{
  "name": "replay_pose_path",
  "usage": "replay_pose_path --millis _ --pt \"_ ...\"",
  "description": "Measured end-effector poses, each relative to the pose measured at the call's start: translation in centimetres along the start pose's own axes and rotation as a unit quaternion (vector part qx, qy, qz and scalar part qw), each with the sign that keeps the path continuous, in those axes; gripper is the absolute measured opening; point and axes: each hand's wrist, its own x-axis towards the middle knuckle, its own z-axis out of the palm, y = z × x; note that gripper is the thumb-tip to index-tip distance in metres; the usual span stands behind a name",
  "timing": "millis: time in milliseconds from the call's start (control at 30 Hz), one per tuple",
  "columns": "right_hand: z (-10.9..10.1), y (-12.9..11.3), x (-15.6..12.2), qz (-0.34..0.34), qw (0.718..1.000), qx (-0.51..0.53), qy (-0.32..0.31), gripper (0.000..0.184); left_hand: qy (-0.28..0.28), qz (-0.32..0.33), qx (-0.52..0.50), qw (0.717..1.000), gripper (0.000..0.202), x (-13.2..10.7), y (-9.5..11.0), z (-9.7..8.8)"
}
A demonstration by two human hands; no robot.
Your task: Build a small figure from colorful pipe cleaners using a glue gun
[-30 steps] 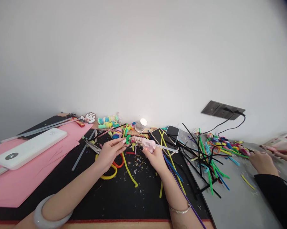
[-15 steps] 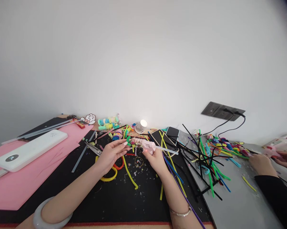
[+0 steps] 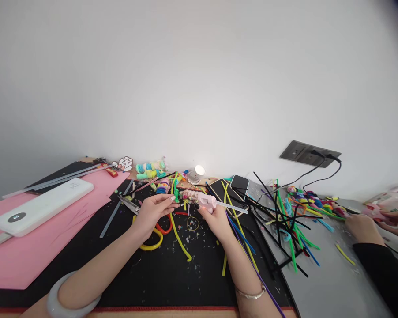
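My right hand point(image 3: 215, 221) is wrapped round a pale pink hot glue gun point(image 3: 207, 202), with a clear glue stick point(image 3: 232, 207) poking out of its back end. The gun's nozzle end points left. Pinched between my left thumb and fingers is a small green pipe-cleaner piece point(image 3: 177, 195), close to that nozzle; whether they touch I cannot tell. My left hand point(image 3: 155, 213) hovers over the black mat point(image 3: 133, 278). Beneath it lie scissors point(image 3: 152, 246) with yellow and orange-red handles.
Loose pipe cleaners point(image 3: 290, 225) tangle on the right. A white power bank point(image 3: 43, 207) rests on pink sheets point(image 3: 16, 265). Phones point(image 3: 239, 183) and a small lamp point(image 3: 196, 175) stand near the wall. At far right, a co-worker's hand point(image 3: 364, 229) works beside another pink glue gun point(image 3: 375, 212).
The green piece in my left fingers has turned and now hangs more upright, slightly left of where it was. The glue gun has barely moved.
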Motion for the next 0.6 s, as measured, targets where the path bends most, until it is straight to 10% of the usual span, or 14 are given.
replay_pose_path --millis 600 --pt "-0.1 -0.02 -0.18 -0.01 0.997 -0.07 -0.036 0.028 0.016 0.043 0.117 0.992 0.028 -0.16 0.19 -0.06"
